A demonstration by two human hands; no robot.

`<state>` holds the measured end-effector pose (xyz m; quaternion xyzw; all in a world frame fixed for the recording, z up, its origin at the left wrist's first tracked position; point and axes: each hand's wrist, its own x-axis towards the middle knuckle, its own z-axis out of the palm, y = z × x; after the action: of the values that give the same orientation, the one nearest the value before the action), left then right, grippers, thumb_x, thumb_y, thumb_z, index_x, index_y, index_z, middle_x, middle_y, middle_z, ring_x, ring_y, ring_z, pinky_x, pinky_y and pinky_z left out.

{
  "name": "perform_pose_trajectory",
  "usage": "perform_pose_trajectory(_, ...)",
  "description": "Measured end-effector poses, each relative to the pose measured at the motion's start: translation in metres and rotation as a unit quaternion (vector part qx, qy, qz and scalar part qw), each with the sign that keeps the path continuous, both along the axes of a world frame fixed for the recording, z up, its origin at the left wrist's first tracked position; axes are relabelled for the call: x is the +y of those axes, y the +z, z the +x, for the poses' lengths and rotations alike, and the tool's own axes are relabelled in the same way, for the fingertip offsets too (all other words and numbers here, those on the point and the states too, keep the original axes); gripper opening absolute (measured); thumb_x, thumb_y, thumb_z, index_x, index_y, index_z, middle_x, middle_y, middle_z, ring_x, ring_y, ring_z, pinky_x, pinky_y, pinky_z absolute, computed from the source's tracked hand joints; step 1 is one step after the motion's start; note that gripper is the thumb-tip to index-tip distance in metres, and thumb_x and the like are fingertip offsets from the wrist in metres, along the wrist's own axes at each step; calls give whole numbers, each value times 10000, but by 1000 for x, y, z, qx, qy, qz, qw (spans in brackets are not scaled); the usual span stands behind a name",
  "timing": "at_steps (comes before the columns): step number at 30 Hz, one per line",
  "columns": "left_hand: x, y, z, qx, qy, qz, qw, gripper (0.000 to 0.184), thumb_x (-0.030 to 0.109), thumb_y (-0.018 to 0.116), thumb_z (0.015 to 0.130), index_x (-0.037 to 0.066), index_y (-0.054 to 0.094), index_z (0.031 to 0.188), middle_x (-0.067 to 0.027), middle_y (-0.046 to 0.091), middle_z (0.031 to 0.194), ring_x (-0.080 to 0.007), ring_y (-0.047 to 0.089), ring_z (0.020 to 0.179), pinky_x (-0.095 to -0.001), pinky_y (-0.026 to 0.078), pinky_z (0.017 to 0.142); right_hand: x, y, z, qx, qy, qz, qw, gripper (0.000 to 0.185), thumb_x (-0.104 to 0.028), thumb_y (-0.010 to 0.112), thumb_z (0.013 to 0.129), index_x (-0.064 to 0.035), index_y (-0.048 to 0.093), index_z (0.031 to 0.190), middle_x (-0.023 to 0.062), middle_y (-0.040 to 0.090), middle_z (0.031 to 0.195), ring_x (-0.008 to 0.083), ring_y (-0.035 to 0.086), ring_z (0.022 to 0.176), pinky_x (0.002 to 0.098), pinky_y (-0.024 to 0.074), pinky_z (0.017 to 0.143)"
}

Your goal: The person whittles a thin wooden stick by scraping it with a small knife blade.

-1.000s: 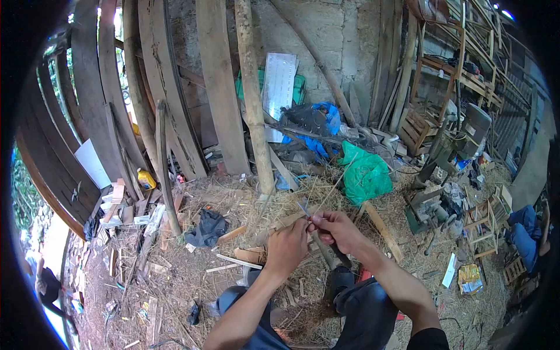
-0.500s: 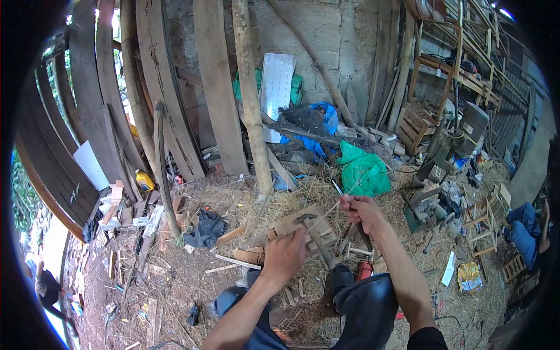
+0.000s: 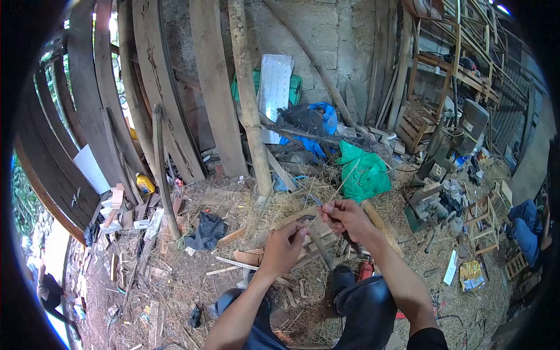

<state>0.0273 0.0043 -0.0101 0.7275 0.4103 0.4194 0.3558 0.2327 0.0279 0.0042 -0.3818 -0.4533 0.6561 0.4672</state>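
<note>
The right hand (image 3: 348, 220) is raised in front of the knees, its thumb and forefinger pressed together on a slim, blade-like tool (image 3: 315, 199) whose tip points up and toward the left. The left hand (image 3: 283, 248) is held lower and just apart from it, fingers curled with the thumb near the forefinger; whether anything thin is between them cannot be told.

Below and between the hands, a hammer (image 3: 319, 246) slants with its head toward the far side and its handle running back toward a dark boot (image 3: 342, 279). A red cylinder (image 3: 366, 270) is just right of the boot. A dark, narrow object (image 3: 352, 241) shows under the right hand, too hidden to identify.

On the straw-strewn floor (image 3: 192, 280), a green plastic bag (image 3: 366, 174) lies beyond the right hand, near the foot of the block wall (image 3: 324, 41). A crumpled black plastic bag (image 3: 207, 230) lies left of the left hand, and a yellow bottle (image 3: 144, 184) is near the upright planks at the floor's far left. Toward the floor's right side are a yellow packet (image 3: 471, 275) and, just beside it, a white strip (image 3: 450, 267).
</note>
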Motion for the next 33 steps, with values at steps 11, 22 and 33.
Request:
perform_pose_trajectory(11, -1, 3, 3, -47, -40, -113, 992, 144, 123, 541, 905, 11, 631, 907, -44, 603, 683, -80, 505, 620, -257, 397, 590, 6, 0, 16, -66, -27, -29, 997, 187, -202, 615, 893, -31, 592, 819, -11, 562, 680, 34, 368, 478, 204, 260, 419)
perform_pose_trajectory(22, -2, -5, 2, -14, -29, -62, 998, 179, 164, 547, 907, 0, 615, 887, 2, 512, 598, -59, 427, 503, -247, 347, 467, 10, -14, 15, -66, -19, -27, 997, 203, -203, 614, 893, -33, 579, 787, -27, 526, 645, 31, 366, 468, 201, 260, 413)
perform_pose_trajectory(33, -7, 1, -6, -3, -23, -62, 998, 158, 139, 537, 909, 3, 614, 883, 5, 496, 592, -57, 416, 516, -243, 356, 491, 5, -16, 8, -40, -35, -62, 997, 163, -171, 613, 890, -39, 578, 802, -15, 537, 657, 38, 373, 471, 209, 278, 410)
